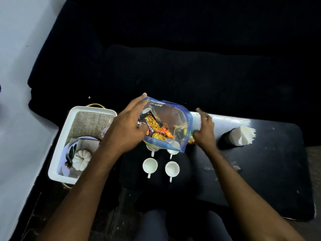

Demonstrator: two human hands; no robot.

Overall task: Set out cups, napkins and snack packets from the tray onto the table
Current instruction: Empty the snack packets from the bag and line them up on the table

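Note:
A clear zip bag (pixel 171 117) with blue edges hangs over the dark table (pixel 260 171), holding several snack packets (pixel 156 129). My left hand (pixel 125 127) reaches into the bag's mouth, fingers on the packets. My right hand (pixel 204 134) grips the bag's right edge. Below the bag stand small white cups: two (pixel 150 165) (pixel 172 168) in full view, two more (pixel 173 147) partly hidden under the bag. Folded white napkins (pixel 246 134) fan out of a dark holder at the right. The white tray (pixel 57 153) sits at the left.
In the tray lie a woven mat (pixel 90 122), a pale plate (pixel 69 150), a small white pumpkin (pixel 81 159) and a clear glass (pixel 104 133). A dark sofa (pixel 173 58) fills the back. A white wall is on the left. My knees are below the table edge.

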